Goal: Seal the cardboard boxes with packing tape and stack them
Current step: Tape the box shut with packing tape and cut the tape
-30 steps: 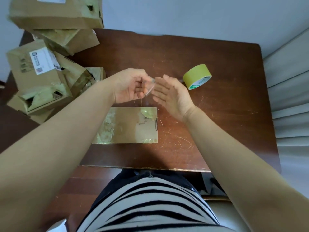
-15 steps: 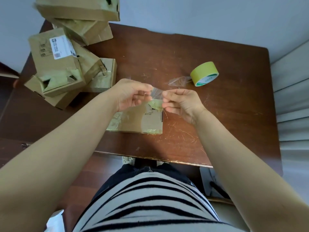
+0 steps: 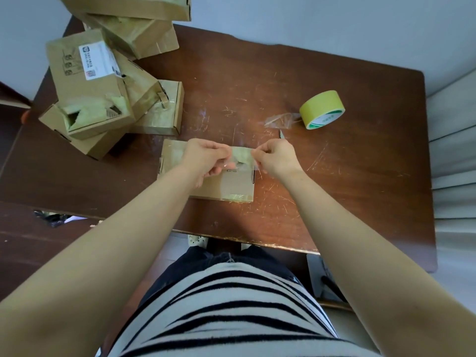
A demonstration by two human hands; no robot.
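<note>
A flat cardboard box [image 3: 226, 185] lies on the brown table [image 3: 347, 176] near its front edge, with old tape on its top. Just above its far right corner, a short strip of clear tape [image 3: 240, 157] is stretched between my hands. My left hand [image 3: 206, 157] pinches the strip's left end and my right hand [image 3: 277, 157] pinches its right end. The yellow-green tape roll [image 3: 322, 109] stands on the table to the right of my hands, with a loose crumpled clear piece [image 3: 282, 119] beside it.
A pile of several taped cardboard boxes [image 3: 103, 83] fills the table's back left corner. A small blade-like object [image 3: 282, 134] lies by the crumpled tape. A pale curtain [image 3: 453, 163] hangs on the right. The table's front edge runs close to my striped shirt.
Both hands have come down from mid-air to the box's far right corner. My right hand went from open to pinching the tape strip. The camera tilted, showing more of the box pile.
</note>
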